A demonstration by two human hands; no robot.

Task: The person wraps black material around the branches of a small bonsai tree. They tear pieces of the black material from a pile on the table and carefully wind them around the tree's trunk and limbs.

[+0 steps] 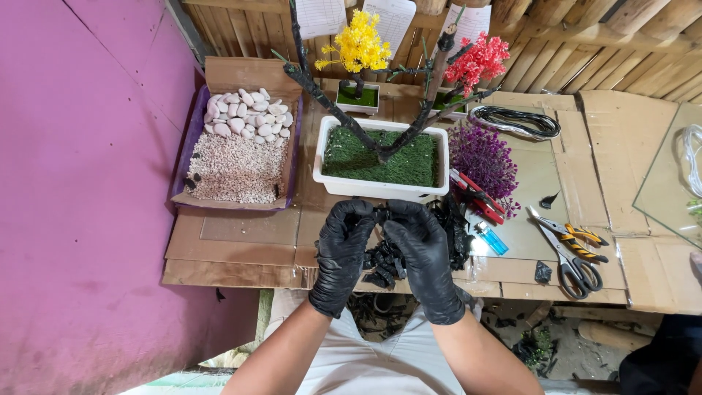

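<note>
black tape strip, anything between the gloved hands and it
Nothing visible: both the left hand and the right hand already pinch the black tape strip between their fingertips, just in front of the white planter.

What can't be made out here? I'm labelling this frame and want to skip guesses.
- What the left hand and right hand pinch: black piece against black gloves, head view, fingers cover it.
- Black scraps pile: shapes merge, partly behind the hands.
- Tree trunk top: cut off by the upper edge.
- Glass sheet: runs off the right edge.
</note>
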